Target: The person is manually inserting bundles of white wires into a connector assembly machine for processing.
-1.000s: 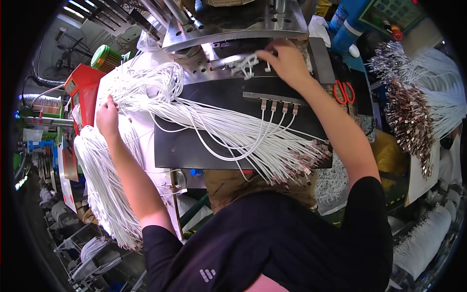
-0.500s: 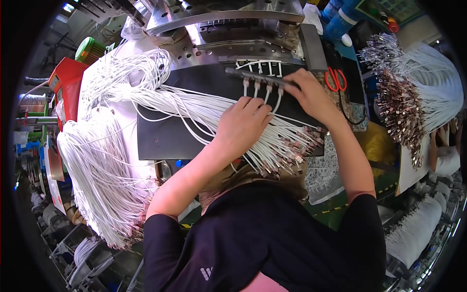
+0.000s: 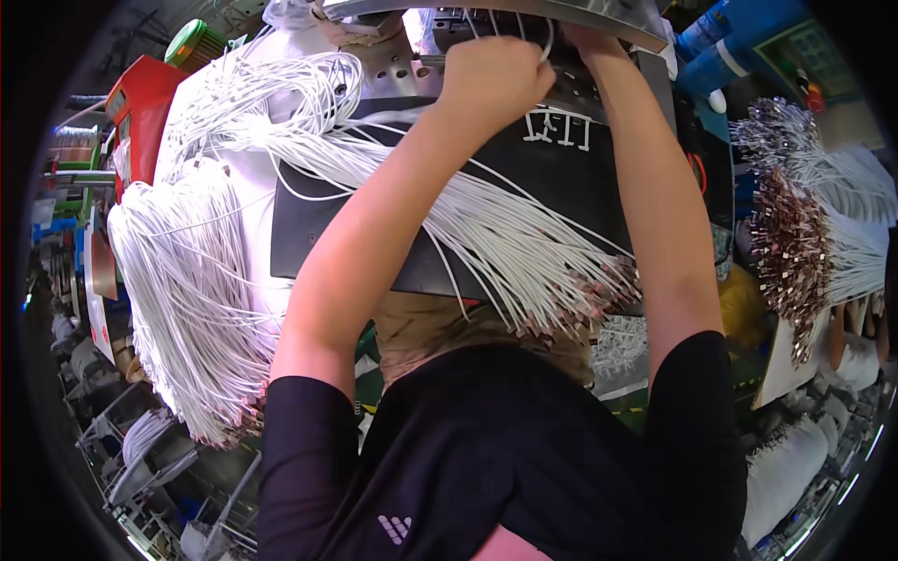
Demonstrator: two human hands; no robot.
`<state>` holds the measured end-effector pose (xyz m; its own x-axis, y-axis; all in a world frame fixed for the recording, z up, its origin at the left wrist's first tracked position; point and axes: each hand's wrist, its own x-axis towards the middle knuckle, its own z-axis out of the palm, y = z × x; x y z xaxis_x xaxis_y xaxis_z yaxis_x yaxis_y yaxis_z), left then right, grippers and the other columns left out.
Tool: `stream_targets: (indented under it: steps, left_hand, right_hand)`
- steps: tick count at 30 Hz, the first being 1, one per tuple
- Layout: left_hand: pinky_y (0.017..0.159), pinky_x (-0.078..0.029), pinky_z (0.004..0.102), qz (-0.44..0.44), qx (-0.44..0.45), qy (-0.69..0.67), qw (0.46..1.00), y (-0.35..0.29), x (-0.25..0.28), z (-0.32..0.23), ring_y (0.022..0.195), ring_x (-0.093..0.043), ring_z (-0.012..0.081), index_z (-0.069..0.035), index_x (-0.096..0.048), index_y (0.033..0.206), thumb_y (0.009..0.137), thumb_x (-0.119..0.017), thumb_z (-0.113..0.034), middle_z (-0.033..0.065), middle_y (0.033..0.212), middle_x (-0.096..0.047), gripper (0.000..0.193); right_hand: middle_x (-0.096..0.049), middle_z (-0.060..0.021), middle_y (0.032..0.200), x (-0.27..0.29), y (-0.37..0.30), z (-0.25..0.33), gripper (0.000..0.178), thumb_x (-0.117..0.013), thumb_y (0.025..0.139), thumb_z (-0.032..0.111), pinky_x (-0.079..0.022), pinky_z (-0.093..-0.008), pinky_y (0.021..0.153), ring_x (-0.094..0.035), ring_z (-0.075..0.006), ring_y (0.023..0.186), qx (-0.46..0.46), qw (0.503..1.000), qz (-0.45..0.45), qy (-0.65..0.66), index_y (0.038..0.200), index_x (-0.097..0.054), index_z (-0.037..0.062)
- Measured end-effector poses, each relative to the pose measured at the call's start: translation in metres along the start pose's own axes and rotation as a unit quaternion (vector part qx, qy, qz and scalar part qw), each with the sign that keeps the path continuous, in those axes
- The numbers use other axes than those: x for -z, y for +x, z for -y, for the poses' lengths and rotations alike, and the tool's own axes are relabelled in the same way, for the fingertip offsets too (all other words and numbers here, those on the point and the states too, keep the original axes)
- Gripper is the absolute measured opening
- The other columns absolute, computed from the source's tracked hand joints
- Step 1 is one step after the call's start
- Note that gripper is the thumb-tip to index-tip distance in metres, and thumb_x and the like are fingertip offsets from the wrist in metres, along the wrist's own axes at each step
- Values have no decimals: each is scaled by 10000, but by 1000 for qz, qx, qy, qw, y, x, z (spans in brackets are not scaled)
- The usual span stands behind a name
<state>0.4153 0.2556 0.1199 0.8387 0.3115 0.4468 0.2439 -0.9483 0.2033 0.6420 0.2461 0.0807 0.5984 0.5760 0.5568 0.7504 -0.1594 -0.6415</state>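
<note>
Both my arms reach forward into a metal press (image 3: 645, 28) at the far edge of the table. My left hand (image 3: 494, 79) is closed round several white cables (image 3: 550, 42) whose far ends run up under the machine's front plate. My right hand (image 3: 591, 39) is beside them, its fingers hidden beneath that plate; what it holds does not show. Just below my hands, a white moulded plastic sprue (image 3: 558, 129) lies on the black work surface (image 3: 323, 229). A loose bundle of white cables (image 3: 505, 224) with metal connectors crosses that surface under my left forearm.
Big bundles of white cable hang at the table's left (image 3: 192, 290) and stand at the right (image 3: 795, 234). A red machine (image 3: 145, 103) and a green-lidded container (image 3: 194, 42) are at the far left. Red-handled scissors (image 3: 697, 171) partly show beyond my right forearm.
Both hands have moved forward from the black surface into the press, with the cables in my left hand. The dark bar holding their connectors has gone out of sight. The view has shifted forward.
</note>
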Motion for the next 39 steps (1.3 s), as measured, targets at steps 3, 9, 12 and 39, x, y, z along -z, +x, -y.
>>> stream_targets:
  steps: [3,9,12,39]
  left_hand:
    - [698,-538,427,97,101,28,990,10,-3,22,774,-679,329,-89,-722,782,907,-581,-381,111,817,-707,348]
    - [790,-545,456,18,116,-108,987,13,-12,27,877,-694,353,-58,-718,937,913,-556,-325,200,900,-710,314]
    - [839,-531,448,-90,67,-46,993,-8,-25,66,968,-668,357,-66,-691,1055,910,-579,-286,224,1012,-689,286]
    - [689,-507,316,154,200,-586,770,-195,66,19,742,-666,213,40,-672,888,979,-602,-243,141,830,-703,306]
  right_hand:
    - [-638,-208,1170,25,-22,84,392,-592,946,335,-444,-459,981,-586,-341,1128,108,928,-86,-345,1179,-624,21]
    - [-630,-221,1182,7,-24,-2,419,-551,956,359,-447,-473,978,-567,-377,1154,34,979,61,-189,1180,-621,12]
    - [-629,-231,1198,23,-64,72,410,-499,983,332,-438,-469,1010,-568,-398,1165,146,969,148,-135,1189,-622,1]
    - [-668,-81,897,174,-215,76,278,-515,1015,200,-483,-263,719,-624,-149,814,9,996,-74,-52,1110,-718,34]
